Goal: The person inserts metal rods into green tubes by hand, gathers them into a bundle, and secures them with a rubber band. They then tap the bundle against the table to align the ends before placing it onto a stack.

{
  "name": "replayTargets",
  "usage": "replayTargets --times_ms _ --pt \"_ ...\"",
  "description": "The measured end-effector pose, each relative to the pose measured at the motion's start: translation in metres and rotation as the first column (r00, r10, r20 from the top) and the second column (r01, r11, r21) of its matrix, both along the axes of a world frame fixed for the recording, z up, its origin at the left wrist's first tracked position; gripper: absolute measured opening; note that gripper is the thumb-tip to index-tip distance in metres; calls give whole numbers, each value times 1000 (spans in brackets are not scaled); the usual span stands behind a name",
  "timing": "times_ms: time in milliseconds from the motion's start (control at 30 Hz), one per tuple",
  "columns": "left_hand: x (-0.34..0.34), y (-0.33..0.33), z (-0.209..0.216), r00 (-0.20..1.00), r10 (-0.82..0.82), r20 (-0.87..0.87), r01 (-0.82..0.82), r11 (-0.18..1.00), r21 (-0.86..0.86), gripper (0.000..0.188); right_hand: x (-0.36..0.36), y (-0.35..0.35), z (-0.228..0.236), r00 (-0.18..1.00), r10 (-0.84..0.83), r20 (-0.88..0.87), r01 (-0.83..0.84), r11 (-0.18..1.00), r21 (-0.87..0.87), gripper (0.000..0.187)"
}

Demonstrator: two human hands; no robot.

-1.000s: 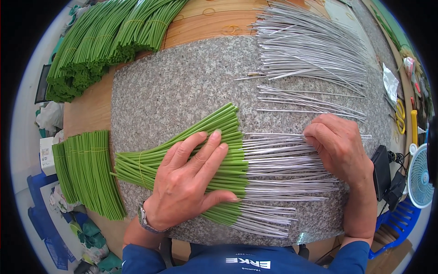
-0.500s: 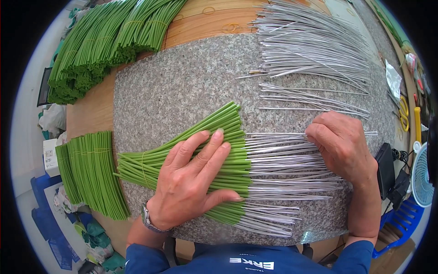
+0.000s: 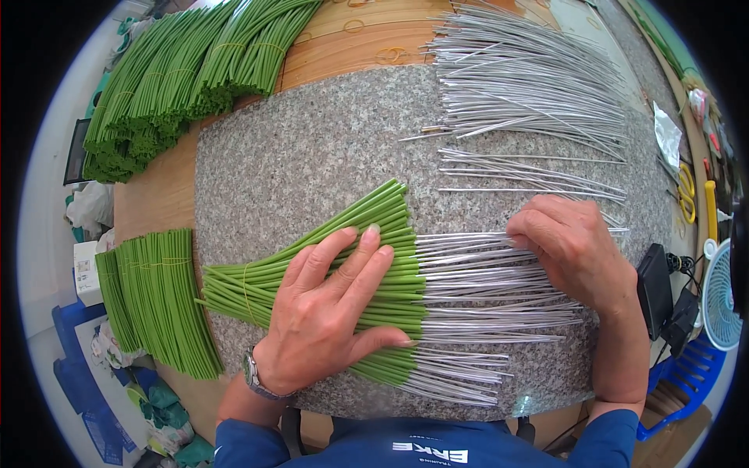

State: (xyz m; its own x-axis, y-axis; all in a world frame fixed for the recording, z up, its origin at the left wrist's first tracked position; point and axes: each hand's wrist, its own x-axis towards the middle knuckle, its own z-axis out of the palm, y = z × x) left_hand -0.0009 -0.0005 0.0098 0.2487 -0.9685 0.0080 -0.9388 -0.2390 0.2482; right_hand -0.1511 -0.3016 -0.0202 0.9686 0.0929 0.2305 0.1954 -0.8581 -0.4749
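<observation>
A fanned bundle of green plastic tubes (image 3: 374, 273), tied with a yellow rubber band (image 3: 246, 290) near its left end, lies on the speckled grey stone slab. My left hand (image 3: 320, 304) rests flat across the tubes with its fingers stretched out. Silver metal wires (image 3: 484, 300) stick out rightward from most of the tubes; a few at the top have none showing. My right hand (image 3: 569, 249) pinches a metal wire (image 3: 620, 230) at the topmost row of wires, and the wire's free end shows beyond the knuckles. Its fingertips are partly hidden.
Loose metal wires (image 3: 530, 78) are heaped at the far right, with several more (image 3: 530, 175) nearer. Banded green tube bundles lie at far left (image 3: 179, 78) and near left (image 3: 168, 300). Yellow-handled scissors (image 3: 686, 193), a black box-shaped item (image 3: 658, 285) and a blue fan (image 3: 723, 296) line the right.
My right hand has shifted slightly left with the wire, whose free end sticks out less to the right. My left hand holds its place on the tubes.
</observation>
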Motion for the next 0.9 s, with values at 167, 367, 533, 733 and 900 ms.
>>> replayTargets --times_ms 167,367,533,733,900 --pt "0 0 -1 1000 7 -22 -7 1000 -10 88 2 1 3 1000 2 -19 -1 999 40 11" --pt "1 2 -1 999 10 -31 -10 1000 -19 87 1 0 6 996 45 -78 -36 994 106 18" --pt "1 1 -2 999 8 -36 -9 1000 -30 87 3 9 1 1000 12 29 -14 997 81 16" --pt "1 1 -2 999 5 -35 -6 1000 -23 87 4 30 -2 995 -21 99 18 999 37 13" --pt "1 1 -1 999 5 -40 -5 1000 -4 89 9 44 15 975 -21 221 0 995 97 18"
